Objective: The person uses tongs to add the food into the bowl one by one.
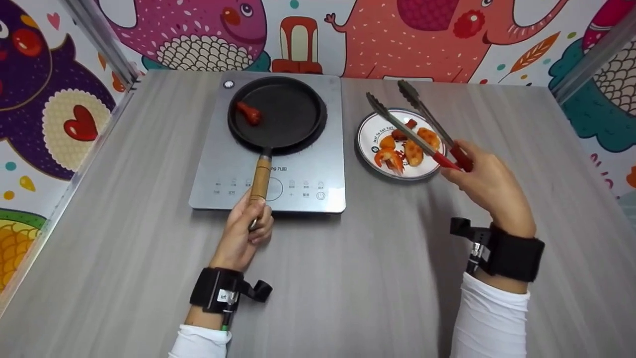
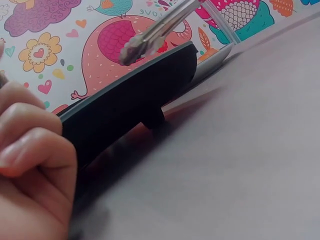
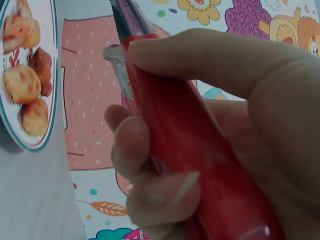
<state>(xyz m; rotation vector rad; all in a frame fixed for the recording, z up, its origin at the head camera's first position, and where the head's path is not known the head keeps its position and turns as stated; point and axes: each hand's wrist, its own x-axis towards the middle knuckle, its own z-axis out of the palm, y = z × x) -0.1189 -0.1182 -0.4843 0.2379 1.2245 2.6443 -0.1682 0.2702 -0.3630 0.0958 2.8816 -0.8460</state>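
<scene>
My left hand (image 1: 248, 226) grips the wooden handle (image 1: 261, 179) of a black frying pan (image 1: 285, 112). The pan sits on a silver induction cooktop (image 1: 318, 164), with one reddish-brown drumstick-shaped piece of food (image 1: 249, 114) at its left side. In my right hand (image 1: 489, 184) is a pair of tongs (image 1: 407, 130) with red handles, held with the arms spread apart and nothing between the tips. Beneath the tongs stands a white plate (image 1: 366, 144) holding several food pieces, among them a shrimp (image 1: 390, 159) and round golden pieces (image 1: 413, 152). The right wrist view shows fingers and thumb around the red handle (image 3: 185, 135).
A grey wood-grain table (image 1: 348, 278) carries the cooktop and the plate. Cartoon-printed panels (image 1: 308, 35) wall off the back and both sides, joined by metal posts at the corners. The cooktop's touch controls (image 1: 305, 189) face the front.
</scene>
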